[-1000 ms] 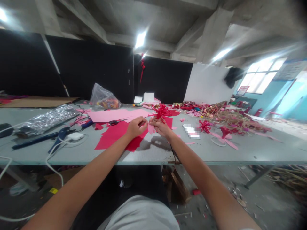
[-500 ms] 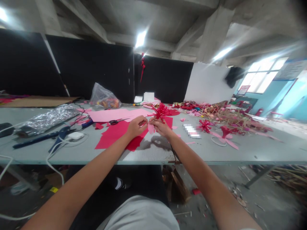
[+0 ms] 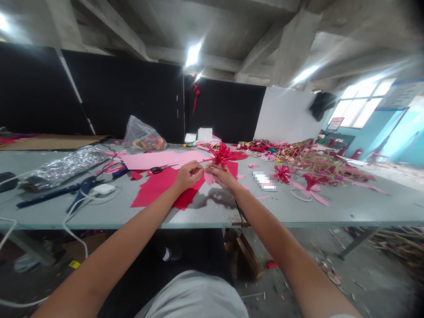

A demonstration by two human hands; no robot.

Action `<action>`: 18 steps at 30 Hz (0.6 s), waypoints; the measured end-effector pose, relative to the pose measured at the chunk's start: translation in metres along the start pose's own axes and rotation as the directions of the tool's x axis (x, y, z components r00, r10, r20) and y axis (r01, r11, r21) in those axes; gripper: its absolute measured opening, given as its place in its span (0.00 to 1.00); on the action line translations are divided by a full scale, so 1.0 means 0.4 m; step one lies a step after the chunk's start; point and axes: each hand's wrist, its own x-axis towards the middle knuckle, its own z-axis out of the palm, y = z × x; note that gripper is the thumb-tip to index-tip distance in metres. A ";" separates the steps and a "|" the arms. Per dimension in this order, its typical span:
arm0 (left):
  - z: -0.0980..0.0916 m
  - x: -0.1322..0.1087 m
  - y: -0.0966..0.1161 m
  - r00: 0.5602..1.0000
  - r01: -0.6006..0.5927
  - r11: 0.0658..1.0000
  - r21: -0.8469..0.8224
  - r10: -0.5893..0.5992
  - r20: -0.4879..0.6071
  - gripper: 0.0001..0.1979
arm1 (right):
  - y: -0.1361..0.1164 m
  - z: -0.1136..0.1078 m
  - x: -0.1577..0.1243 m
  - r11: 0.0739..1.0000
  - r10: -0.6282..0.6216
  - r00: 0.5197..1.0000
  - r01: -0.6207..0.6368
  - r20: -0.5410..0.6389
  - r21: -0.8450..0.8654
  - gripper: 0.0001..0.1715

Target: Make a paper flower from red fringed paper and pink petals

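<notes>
You are at the pinching stage: your right hand is narrowly closed at the base of the red spiky paper flower, which stands above your fingers, with a pink paper petal hanging below. Your left hand is curled close beside it; what it grips, I cannot tell. Beneath lie a red card sheet and black-handled scissors. The next move calls for a steady pinch. Against the earlier frame, hands and flower are almost unchanged.
</notes>
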 end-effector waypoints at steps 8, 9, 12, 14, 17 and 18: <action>0.006 0.000 -0.012 0.991 0.128 0.989 -0.072 -0.130 -0.026 0.07 | -0.001 0.000 -0.001 0.999 -0.040 0.999 0.040 0.013 0.016 0.10; 0.007 0.000 -0.015 0.990 0.134 0.988 -0.077 -0.136 -0.028 0.07 | -0.002 0.000 -0.001 0.999 -0.035 0.999 0.035 0.012 0.013 0.10; 0.008 -0.001 -0.024 0.989 0.145 0.985 -0.090 -0.147 -0.017 0.08 | -0.002 0.003 0.000 1.000 -0.009 1.000 0.009 -0.006 0.018 0.10; 0.009 -0.001 -0.028 0.988 0.152 0.983 -0.100 -0.152 0.003 0.09 | -0.001 0.004 0.002 1.000 -0.002 1.000 0.002 -0.021 0.031 0.12; 0.011 -0.001 -0.031 0.987 0.163 0.978 -0.127 -0.160 0.031 0.10 | 0.003 0.003 0.006 0.998 -0.013 0.999 0.014 -0.030 0.056 0.13; 0.012 -0.001 -0.030 0.986 0.166 0.977 -0.134 -0.162 0.037 0.11 | 0.005 0.002 0.007 0.998 -0.022 0.999 0.024 -0.024 0.062 0.13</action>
